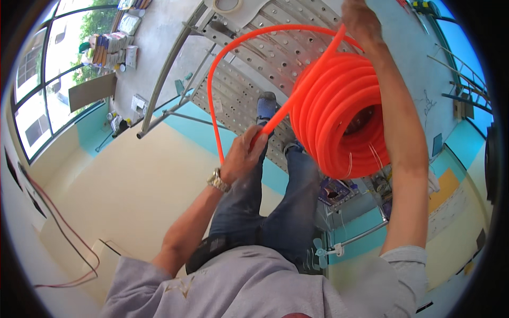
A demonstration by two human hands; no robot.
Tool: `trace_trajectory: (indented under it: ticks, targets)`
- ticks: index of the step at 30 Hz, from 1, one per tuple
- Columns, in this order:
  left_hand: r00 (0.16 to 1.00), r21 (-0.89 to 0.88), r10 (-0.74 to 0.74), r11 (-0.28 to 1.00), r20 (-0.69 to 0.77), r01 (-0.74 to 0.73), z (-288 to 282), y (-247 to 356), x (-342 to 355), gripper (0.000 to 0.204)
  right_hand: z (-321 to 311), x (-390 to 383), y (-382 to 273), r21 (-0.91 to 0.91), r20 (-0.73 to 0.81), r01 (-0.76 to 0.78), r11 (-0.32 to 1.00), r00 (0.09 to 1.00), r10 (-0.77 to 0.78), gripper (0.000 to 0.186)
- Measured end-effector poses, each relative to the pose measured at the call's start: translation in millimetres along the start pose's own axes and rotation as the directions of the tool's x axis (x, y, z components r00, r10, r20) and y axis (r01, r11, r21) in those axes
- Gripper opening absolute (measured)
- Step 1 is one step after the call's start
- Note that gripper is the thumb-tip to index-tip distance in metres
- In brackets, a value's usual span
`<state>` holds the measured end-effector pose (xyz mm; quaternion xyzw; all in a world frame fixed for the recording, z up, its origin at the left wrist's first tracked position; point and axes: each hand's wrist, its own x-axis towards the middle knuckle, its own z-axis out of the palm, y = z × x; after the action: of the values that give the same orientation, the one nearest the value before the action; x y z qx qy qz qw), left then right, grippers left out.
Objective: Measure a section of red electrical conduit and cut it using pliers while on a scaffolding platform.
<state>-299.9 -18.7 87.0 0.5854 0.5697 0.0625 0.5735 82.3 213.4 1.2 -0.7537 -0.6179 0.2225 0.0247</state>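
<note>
A large coil of bright orange flexible tubing (310, 106) is in front of me, right of the middle, with thin white ties round its lower part. From it a loose length of orange tube (213, 87) arches out to the left and back down. My left hand (243, 155), with a metal wristwatch on its wrist, is closed round the tube left of the coil. Above the coil, at the upper edge of the view, my right hand (362, 24) is closed on the tube; its fingertips are partly hidden. My right forearm covers the coil's right side.
My feet are on a perforated metal scaffold platform (233, 90) with a tubular rail (172, 66) along its left. A roll of tape (227, 5) is on it. A purple box (335, 192) sits below the coil. Stacked bags (108, 50) stand by the windows; red and black cables (66, 222) hang at left.
</note>
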Motion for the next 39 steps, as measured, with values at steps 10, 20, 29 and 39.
trace_trajectory:
  ticks: [10,20,29,39]
  targets:
    - [0.938,0.111,0.337,0.932,0.079,-0.344,40,65,44,0.022,-14,-325,-66,0.848,0.068,-0.088,0.522,0.996,0.056,0.03]
    - [0.905,0.203,0.401,0.883,0.138,-0.423,94,68,116,0.027,38,-349,-42,0.51,-0.235,0.034,0.859,0.967,0.101,0.048]
    - [0.917,0.231,0.386,0.888,0.1,-0.399,97,57,113,0.027,29,-336,-31,0.101,0.029,0.026,0.995,0.999,-0.029,0.066]
    - [0.915,0.255,0.4,0.892,-0.06,-0.373,103,52,105,0.023,7,-348,-43,-0.062,0.078,-0.025,0.998,0.997,0.03,0.069]
